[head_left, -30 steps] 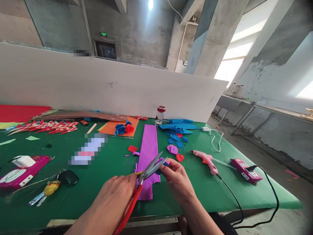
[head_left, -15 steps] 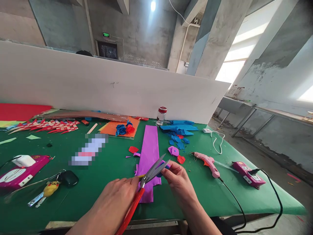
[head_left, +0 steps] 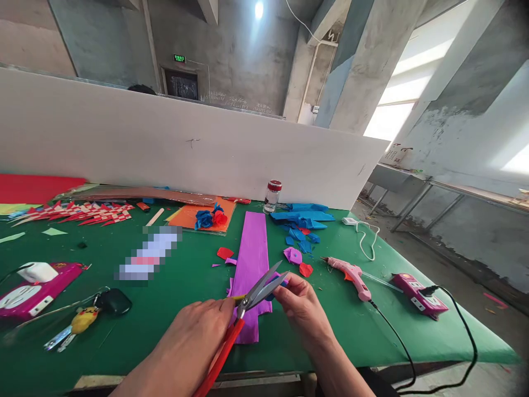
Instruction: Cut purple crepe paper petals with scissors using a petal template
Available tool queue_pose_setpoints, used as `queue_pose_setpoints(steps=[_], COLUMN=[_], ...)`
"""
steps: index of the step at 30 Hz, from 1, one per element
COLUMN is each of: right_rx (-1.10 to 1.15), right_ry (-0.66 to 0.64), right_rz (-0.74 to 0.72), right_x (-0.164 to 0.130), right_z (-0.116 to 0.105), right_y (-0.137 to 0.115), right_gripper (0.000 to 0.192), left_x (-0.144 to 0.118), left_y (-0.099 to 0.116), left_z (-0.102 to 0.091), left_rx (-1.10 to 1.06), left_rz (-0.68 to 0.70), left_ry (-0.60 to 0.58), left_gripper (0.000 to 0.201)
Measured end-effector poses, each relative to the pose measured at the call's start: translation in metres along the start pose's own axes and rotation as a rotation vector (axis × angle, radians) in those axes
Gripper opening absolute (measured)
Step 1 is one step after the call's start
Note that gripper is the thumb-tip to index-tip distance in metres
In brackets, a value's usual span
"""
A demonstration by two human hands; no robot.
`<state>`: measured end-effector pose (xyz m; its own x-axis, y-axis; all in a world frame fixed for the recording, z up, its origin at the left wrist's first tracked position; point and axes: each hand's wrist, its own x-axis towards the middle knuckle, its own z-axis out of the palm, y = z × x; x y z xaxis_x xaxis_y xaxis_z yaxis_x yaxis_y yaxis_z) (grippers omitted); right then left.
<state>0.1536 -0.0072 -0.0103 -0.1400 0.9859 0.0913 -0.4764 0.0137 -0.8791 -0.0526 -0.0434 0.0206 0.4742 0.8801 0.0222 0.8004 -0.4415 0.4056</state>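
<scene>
My left hand [head_left: 198, 333] is closed around scissors [head_left: 223, 353] with red handles. Their parted blades point up and right, over a long purple paper strip [head_left: 253, 242] lying on the table. A bit of something yellow shows by my left fingertips. My right hand [head_left: 303, 303] pinches a small purple and blue paper piece [head_left: 285, 279] right at the blade tips. My fingers and the blades hide part of that piece. Just beyond my right hand lie a purple paper petal piece [head_left: 293, 255] and a red scrap [head_left: 306, 269].
On the right lie a pink glue gun [head_left: 351, 277] and a corded magenta power strip [head_left: 419, 296]. Blue paper [head_left: 303, 215] and a red-lidded jar [head_left: 272, 196] stand at the back. Keys with a yellow charm [head_left: 85, 318] lie left. A white board [head_left: 165, 138] borders the table.
The blade tips have shifted very slightly against the paper piece. My hands stay in nearly the same place, and the view has moved a little.
</scene>
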Motion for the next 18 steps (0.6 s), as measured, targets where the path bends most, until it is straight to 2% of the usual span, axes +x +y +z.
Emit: queue_pose_setpoints(steps=[8, 12, 14, 18], right_rx=[0.01, 0.033, 0.037, 0.024], right_ry=[0.0, 0.061, 0.101, 0.096], right_rz=[0.004, 0.025, 0.036, 0.098], right_x=[-0.001, 0.0, 0.0, -0.006], right_z=[0.001, -0.001, 0.001, 0.014], right_y=[0.001, 0.002, 0.004, 0.011], right_gripper=[0.018, 0.02, 0.021, 0.023], left_x=[0.0, 0.001, 0.005, 0.017], left_y=[0.001, -0.006, -0.007, -0.001], left_z=[-0.003, 0.003, 0.008, 0.012], left_rx=[0.035, -0.066, -0.193, -0.515], left_rz=[-0.012, -0.021, -0.054, -0.136], left_ry=[-0.023, -0.01, 0.073, 0.347], left_gripper=[0.018, 0.02, 0.016, 0.014])
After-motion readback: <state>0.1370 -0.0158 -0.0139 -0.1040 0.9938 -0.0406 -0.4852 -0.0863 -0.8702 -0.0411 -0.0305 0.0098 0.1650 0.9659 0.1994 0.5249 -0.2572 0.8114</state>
